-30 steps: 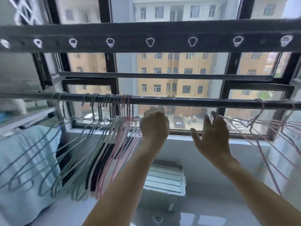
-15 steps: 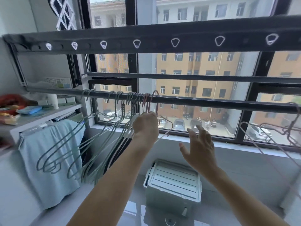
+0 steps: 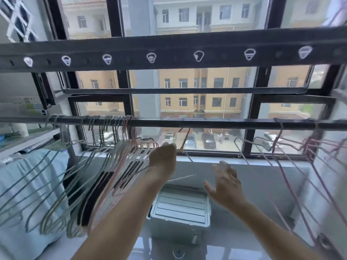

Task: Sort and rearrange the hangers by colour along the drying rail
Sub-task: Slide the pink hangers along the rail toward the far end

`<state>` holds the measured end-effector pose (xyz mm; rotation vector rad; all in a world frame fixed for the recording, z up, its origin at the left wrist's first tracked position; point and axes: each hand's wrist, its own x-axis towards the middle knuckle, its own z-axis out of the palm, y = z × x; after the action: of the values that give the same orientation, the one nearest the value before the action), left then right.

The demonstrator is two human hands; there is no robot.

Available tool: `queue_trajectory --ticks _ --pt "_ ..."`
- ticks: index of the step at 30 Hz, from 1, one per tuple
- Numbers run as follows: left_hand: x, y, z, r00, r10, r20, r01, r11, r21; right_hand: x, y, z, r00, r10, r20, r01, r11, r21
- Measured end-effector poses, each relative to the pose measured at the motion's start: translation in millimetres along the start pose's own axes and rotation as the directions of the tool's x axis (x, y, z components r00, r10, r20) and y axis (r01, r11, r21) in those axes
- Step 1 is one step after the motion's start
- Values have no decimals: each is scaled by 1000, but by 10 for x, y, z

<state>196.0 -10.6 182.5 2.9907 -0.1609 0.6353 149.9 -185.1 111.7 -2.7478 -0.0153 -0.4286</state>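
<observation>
Left hand (image 3: pixel 163 160): fingers hidden behind back of hand, so grip on pink hanger (image 3: pixel 185 140) cannot be confirmed. Hook of pink hanger smeared; on or off rail (image 3: pixel 206 123) unclear. Right hand (image 3: pixel 228 182) motion-blurred, fingertips indistinct. Left bunch of hangers (image 3: pixel 120 158) smeared together, count unreadable, lower part behind left forearm. Right bunch of hangers (image 3: pixel 308 147) blurred, cut by right edge. Rail runs off both edges. Box (image 3: pixel 182 207): left corner hidden by forearm. Blue cloth (image 3: pixel 28 184) cut by left edge.
</observation>
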Motion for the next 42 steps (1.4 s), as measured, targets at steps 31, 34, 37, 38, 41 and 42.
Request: queue_trajectory --ticks 31,34,37,38,41,42 --pt "339 905 231 828 433 -357 -559 582 -590 -506 206 -1080 989 127 -75 -64 829 556" --pt "482 969 225 893 366 -261 -442 614 -654 -341 56 -1152 984 168 -62 -111 843 527" --pt "476 992 238 900 418 -125 -384 625 -680 -238 -28 -1097 976 215 -45 -169 867 469" --pt "467 997 262 886 454 -91 -392 633 -668 -217 -37 -1066 972 232 -39 -190 870 454" --pt "413 1011 286 865 501 -27 -385 630 -675 -162 -18 -993 956 291 -33 -249 866 433" --pt "402 1010 272 863 504 -20 -380 623 -683 -150 -10 -977 951 306 -31 -265 866 425"
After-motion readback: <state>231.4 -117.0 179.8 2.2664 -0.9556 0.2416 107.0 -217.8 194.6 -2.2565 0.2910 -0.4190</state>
